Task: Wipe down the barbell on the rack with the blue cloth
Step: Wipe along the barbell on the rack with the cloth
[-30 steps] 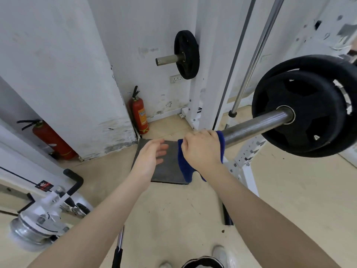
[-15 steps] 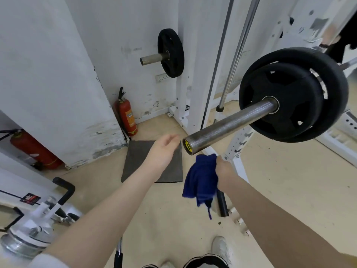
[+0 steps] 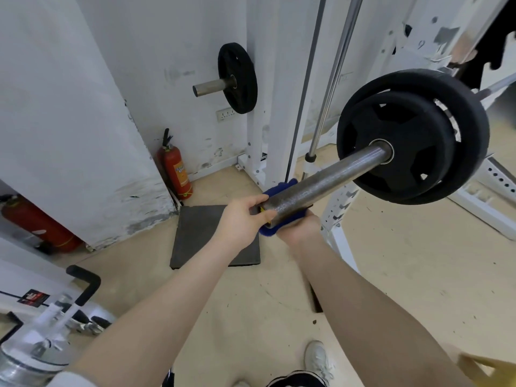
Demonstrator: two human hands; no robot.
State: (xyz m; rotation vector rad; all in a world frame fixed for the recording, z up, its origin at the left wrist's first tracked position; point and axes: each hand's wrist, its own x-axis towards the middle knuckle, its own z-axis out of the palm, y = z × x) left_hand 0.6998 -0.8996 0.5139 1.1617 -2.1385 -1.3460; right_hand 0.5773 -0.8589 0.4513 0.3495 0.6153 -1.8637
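We cupped the cloth [image 3: 275, 191] under the bar [image 3: 321, 182] with right-hand fingers [image 3: 300, 229] curled; left fingers [image 3: 252, 203] pinched its end.

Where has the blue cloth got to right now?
In the head view, the blue cloth sits mid-frame, wrapped under the near end of the barbell, cupped from below by the right hand, with the left hand beside it.

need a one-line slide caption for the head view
Right hand cups the blue cloth under the barbell sleeve end while the left hand grips the tip.
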